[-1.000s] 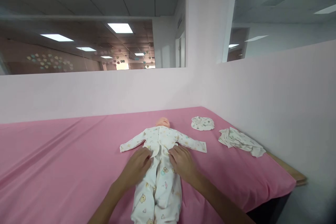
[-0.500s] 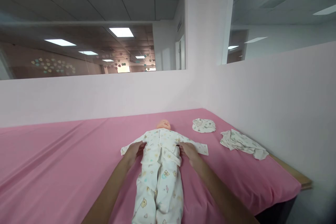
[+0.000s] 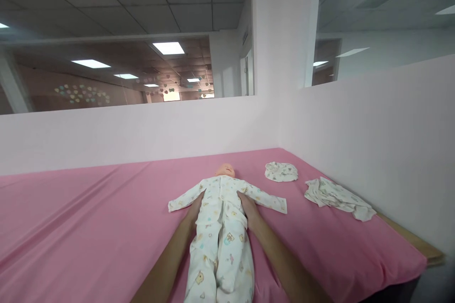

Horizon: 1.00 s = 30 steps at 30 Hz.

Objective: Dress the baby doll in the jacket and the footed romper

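Doll (image 3: 221, 196) between left hand (image 3: 195, 207) and right hand (image 3: 249, 210), sheet (image 3: 106, 227) broad leftward, edge (image 3: 422, 265) rightward

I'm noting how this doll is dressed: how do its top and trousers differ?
The top has sleeves spread sideways, while the trousers have legs running toward the viewer. The top shows down to its hem; the trousers run out of the picture at the bottom. The top's body lies between the left hand and right hand, while the trousers lie between the forearms. Both are white with small coloured prints.
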### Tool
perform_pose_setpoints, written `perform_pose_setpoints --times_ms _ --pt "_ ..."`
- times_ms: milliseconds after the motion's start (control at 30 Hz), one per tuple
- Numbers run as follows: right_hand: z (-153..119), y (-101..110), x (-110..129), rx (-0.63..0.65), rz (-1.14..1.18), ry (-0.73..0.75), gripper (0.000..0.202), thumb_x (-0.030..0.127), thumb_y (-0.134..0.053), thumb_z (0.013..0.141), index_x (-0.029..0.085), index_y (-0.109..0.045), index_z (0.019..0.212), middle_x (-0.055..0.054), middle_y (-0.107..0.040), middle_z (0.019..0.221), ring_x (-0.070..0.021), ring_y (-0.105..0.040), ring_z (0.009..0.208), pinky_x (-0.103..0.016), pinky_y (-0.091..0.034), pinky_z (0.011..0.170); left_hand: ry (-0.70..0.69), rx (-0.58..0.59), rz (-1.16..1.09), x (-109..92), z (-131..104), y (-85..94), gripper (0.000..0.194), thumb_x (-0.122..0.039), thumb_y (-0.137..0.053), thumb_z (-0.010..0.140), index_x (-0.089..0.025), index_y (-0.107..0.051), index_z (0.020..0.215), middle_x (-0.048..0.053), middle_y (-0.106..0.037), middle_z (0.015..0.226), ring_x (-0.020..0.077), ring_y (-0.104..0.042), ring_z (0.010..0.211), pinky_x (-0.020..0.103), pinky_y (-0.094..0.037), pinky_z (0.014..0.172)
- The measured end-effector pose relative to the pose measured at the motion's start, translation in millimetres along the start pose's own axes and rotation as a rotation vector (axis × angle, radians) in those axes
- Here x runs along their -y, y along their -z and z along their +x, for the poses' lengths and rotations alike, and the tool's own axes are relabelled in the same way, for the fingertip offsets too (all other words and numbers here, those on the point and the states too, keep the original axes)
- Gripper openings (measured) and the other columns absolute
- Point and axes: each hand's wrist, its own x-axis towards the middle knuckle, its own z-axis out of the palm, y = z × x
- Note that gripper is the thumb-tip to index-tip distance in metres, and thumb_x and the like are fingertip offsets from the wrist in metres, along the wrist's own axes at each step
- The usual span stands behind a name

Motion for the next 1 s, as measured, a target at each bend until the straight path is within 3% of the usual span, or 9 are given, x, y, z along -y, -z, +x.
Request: perform_pose_setpoints --times_ms 267,767,1000 --pt "-4.6 -2.3 -4.1 0.017 0.103 0.018 0.054 0.054 -0.06 0.078 0.02 -0.06 0.121 -0.006 -0.06 0.133 -0.0214 -0.054 0.124 -0.034 -0.041 0.106 -0.028 0.102 -0.021 5.8 2.3 7.7 0.063 -0.063 -0.053 0.083 -0.017 -0.058 0.126 0.013 -0.07 0.113 0.0295 -0.063 0.109 0.041 -0.044 0.1" --pt "-5.6 -0.1 -7.3 0.013 0.098 0.027 0.056 0.055 -0.06 0.078 0.021 -0.062 0.121 -0.006 -0.06 0.132 -0.0231 -0.052 0.125 -0.036 -0.036 0.109 -0.031 0.024 -0.019 2.9 4.2 8.3 0.055 -0.051 -0.055 0.087 -0.016 -0.056 0.128 0.012 -0.066 0.123 0.029 -0.062 0.112 0.039 -0.045 0.101" --pt "-6.4 -1.0 -7.1 0.028 0.111 0.05 0.054 0.053 -0.061 0.078 0.021 -0.062 0.122 -0.006 -0.059 0.134 -0.0227 -0.051 0.126 -0.034 -0.036 0.109 -0.049 -0.134 0.139 1.3 21.2 23.0 0.053 -0.052 -0.06 0.083 -0.01 -0.064 0.117 0.016 -0.069 0.116 0.0279 -0.066 0.105 0.034 -0.05 0.094"
